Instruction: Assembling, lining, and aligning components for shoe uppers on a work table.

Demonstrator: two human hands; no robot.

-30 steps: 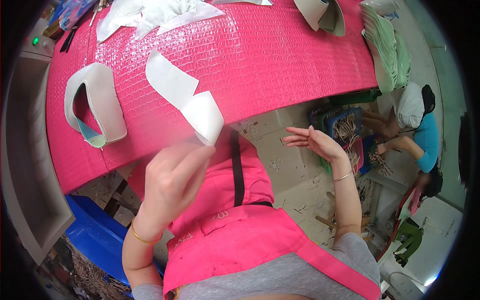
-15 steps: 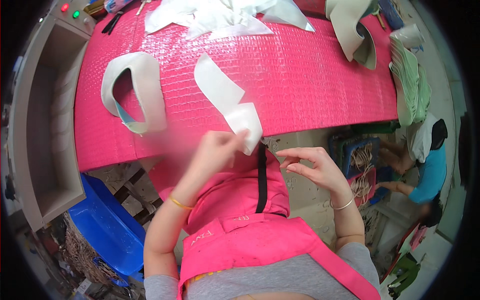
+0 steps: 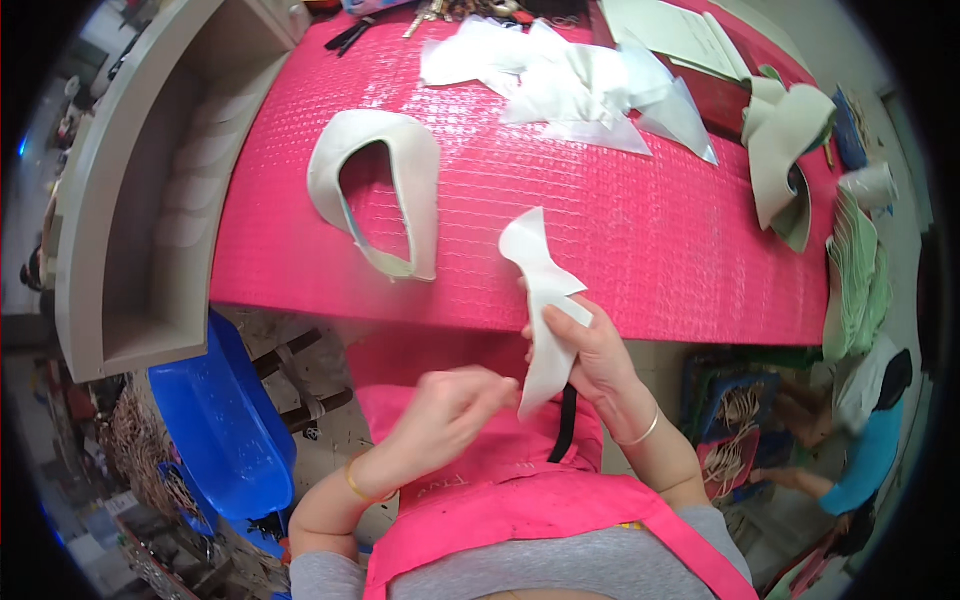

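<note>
My right hand (image 3: 600, 350) grips a thin white cut-out piece (image 3: 545, 270), its thumb on top and fingers behind. The piece has a rounded, notched upper end and a tapering lower end, and it is held over the table's front edge and my pink apron. Beside the lower tip is my left hand (image 3: 455, 410), fingers curled in and slightly blurred; whether its fingertips touch the piece, or what they pinch, is hidden. Farther off on the pink-covered table (image 3: 480, 300) stands a pale, curved loop-shaped shoe upper (image 3: 420, 190).
White cut-outs (image 3: 570, 85) lie heaped at the back. More pale uppers (image 3: 780, 160) and a green stack (image 3: 855, 280) sit at the right. A grey shelf box (image 3: 85, 240) borders the left, above a blue bin (image 3: 235, 430). Another person (image 3: 870, 450) works at the lower right.
The white piece has passed from my left hand to my right and moved right. My left hand has drawn down to its lower tip. The view has shifted, showing more of the table's back.
</note>
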